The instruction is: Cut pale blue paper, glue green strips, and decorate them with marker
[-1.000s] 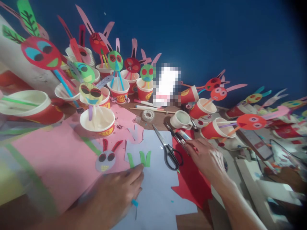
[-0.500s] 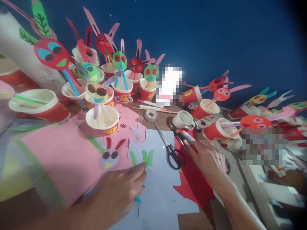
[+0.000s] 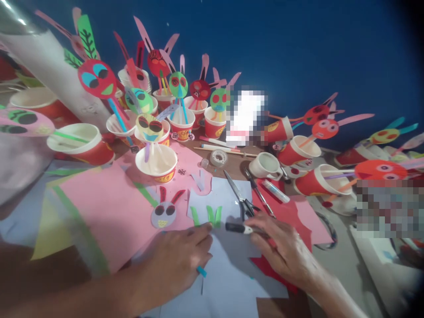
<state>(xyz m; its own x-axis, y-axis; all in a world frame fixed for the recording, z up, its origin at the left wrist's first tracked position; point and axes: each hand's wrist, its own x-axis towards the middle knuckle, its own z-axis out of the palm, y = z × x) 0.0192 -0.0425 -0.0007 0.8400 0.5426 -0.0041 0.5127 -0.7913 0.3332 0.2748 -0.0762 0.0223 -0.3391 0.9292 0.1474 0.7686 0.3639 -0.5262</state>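
Observation:
My left hand (image 3: 185,251) lies on the light-blue paper (image 3: 232,282), its fingers stretched forward. Its fingertips touch the lower ends of the green paper strips (image 3: 213,215). A small blue strip (image 3: 201,271) pokes out beside its little finger; whether the hand holds it I cannot tell. My right hand (image 3: 281,247) grips a marker (image 3: 236,228) with a black end pointing left, just above the paper. Scissors (image 3: 240,194) lie behind that hand, handles partly covered. Left of the strips is a grey rabbit-like paper face (image 3: 163,215) with red ears and dark eyes.
Red-and-white paper cups (image 3: 157,161) holding paper faces on straws line the back. A tape roll (image 3: 218,158), a white mug (image 3: 265,165), a pen (image 3: 260,192) and a glue tube (image 3: 275,191) lie nearer. Pink paper (image 3: 106,207) covers the left, red paper (image 3: 294,216) the right.
My right hand has moved left from beside the pens and now holds the marker over the light-blue paper. My left hand stays by the green strips. The view has shifted slightly left.

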